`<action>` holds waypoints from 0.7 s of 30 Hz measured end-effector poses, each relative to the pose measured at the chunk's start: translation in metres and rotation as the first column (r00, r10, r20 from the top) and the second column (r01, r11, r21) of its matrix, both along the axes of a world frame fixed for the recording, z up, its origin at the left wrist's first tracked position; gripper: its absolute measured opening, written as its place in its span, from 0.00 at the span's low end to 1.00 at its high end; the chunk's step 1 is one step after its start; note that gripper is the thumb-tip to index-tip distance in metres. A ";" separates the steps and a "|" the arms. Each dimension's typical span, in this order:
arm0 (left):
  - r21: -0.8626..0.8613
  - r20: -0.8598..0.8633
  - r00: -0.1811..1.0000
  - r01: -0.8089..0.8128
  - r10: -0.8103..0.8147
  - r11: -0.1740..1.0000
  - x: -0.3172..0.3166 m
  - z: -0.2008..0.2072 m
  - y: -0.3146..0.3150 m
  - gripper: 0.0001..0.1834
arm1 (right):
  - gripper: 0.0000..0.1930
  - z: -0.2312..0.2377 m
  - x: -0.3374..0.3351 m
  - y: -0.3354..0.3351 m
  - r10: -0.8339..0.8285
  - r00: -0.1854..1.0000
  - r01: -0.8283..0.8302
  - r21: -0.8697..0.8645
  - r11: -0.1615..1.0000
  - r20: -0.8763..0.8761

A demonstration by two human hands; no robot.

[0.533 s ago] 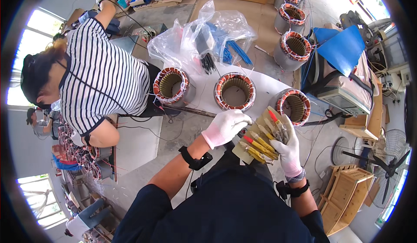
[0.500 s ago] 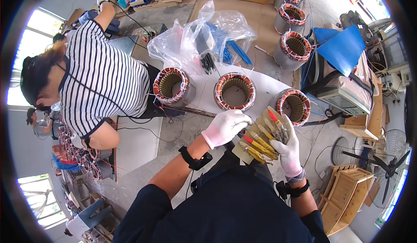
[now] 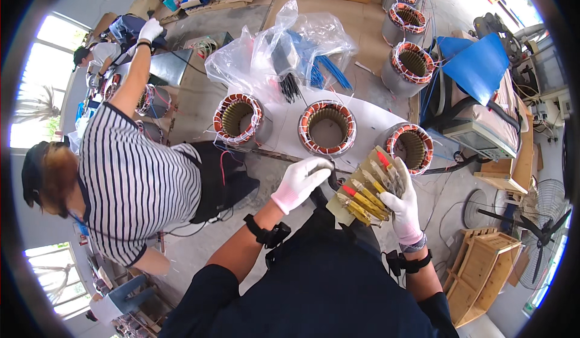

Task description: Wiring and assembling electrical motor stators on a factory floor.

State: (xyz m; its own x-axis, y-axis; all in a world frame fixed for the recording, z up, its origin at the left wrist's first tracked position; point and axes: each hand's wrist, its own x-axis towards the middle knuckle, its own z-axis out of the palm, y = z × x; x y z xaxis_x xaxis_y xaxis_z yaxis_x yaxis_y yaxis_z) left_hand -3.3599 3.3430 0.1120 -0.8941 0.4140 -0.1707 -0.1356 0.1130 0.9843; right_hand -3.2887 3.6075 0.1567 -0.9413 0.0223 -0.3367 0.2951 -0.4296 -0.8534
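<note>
My right hand (image 3: 403, 208), in a white glove, grips a flat yellowish board (image 3: 339, 210) by its right side. Several metal clips with yellow sleeves (image 3: 362, 204) sit across this board, and red sleeves (image 3: 383, 159) show on a couple of them. My left hand (image 3: 302, 182), gloved too, is raised left of the board and apart from it. Its fingers are bent loosely, and I see nothing held in them. Just beyond stands a motor stator (image 3: 327, 105) with orange windings and white lacing. Another stator (image 3: 417, 167) is behind the board, partly covered by it and my right hand.
A third stator (image 3: 225, 120) stands on the table at left, with more in a row at the far right. Clear plastic bags (image 3: 254, 66) hold blue and black strips. A person in a striped shirt (image 3: 142, 181) is close on my left. A fan (image 3: 538, 232) stands at right.
My left hand has drawn back a little to the left, away from the board. My right hand still holds the board. The person in stripes has shifted left, one arm stretched toward the back.
</note>
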 end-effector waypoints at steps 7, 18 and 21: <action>0.299 0.455 0.747 0.383 -0.484 0.874 0.015 0.006 0.008 0.22 | 0.47 0.001 -0.002 -0.009 -0.082 0.996 0.082 -0.006 0.997 -0.031; 0.463 0.431 0.774 0.251 -0.463 0.850 0.013 -0.002 0.017 0.19 | 0.19 0.011 0.058 0.011 0.549 0.766 0.120 0.913 0.390 -0.335; 0.436 0.439 0.761 0.285 -0.478 0.854 0.018 -0.014 0.020 0.19 | 0.15 -0.009 0.061 -0.005 0.358 0.901 -0.405 0.180 0.896 0.244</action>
